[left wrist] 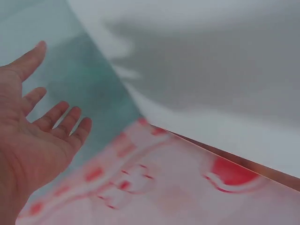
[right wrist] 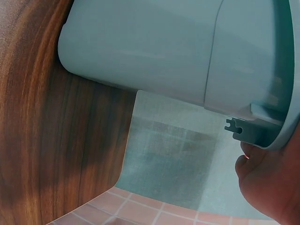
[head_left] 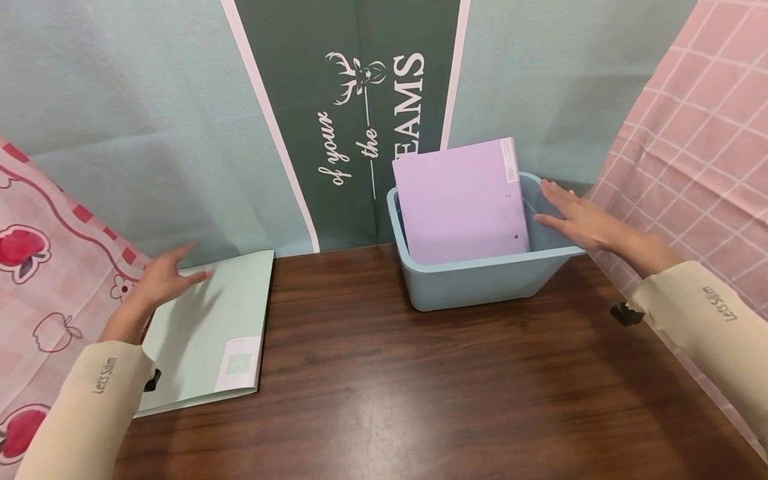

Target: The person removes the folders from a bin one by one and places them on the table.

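A pale green file folder [head_left: 216, 313] lies flat at the left of the table, a white label on its near corner. My left hand [head_left: 161, 280] hovers over its far left part, fingers and thumb spread, nothing between them. In the left wrist view that hand [left wrist: 40, 140] shows its palm beside the folder's pale surface. A light blue plastic bin [head_left: 474, 283] stands right of centre, and a lilac file folder [head_left: 459, 203] leans upright inside it, sticking out above the rim. At the bin's right end is my right hand [head_left: 579, 217], fingers extended over the rim; the right wrist view shows part of it [right wrist: 272, 183] by the rim.
The brown wooden table [head_left: 360, 373] runs along a hanging cloth backdrop [head_left: 150, 120] with printed lettering. A pink fruit-patterned cloth [head_left: 54, 293] borders the left side, and a pink checked cloth [head_left: 702, 140] the right.
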Tool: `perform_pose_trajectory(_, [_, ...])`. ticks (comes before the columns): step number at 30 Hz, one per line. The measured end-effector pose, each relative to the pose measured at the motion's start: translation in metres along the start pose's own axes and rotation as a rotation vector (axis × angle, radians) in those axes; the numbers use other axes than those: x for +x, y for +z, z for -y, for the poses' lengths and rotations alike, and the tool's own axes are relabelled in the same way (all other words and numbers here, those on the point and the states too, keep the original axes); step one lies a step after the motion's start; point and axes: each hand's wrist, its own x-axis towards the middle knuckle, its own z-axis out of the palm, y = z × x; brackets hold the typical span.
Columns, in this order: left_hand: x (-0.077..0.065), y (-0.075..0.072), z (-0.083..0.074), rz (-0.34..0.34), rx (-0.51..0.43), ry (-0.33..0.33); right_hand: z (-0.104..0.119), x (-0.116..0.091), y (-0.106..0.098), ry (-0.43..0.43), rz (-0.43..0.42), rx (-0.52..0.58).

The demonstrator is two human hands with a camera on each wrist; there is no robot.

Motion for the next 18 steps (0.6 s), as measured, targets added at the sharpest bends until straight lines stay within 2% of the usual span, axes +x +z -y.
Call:
perform_pose_trajectory(10, [0.027, -0.009, -0.076, -0.033, -0.119, 0.107, -0.002, -0.001, -0.001, 0.012, -0.003, 0.001])
perform_pose_trajectory(14, [0.033, -0.009, -0.095, -0.059, -0.137, 0.146, -0.001, -0.001, 0.0, 0.007, -0.01, 0.009])
perform_pose_trajectory(18, [0.038, -0.006, -0.107, -0.064, -0.169, 0.172, -0.002, -0.001, 0.001, 0.009, -0.01, 0.003])
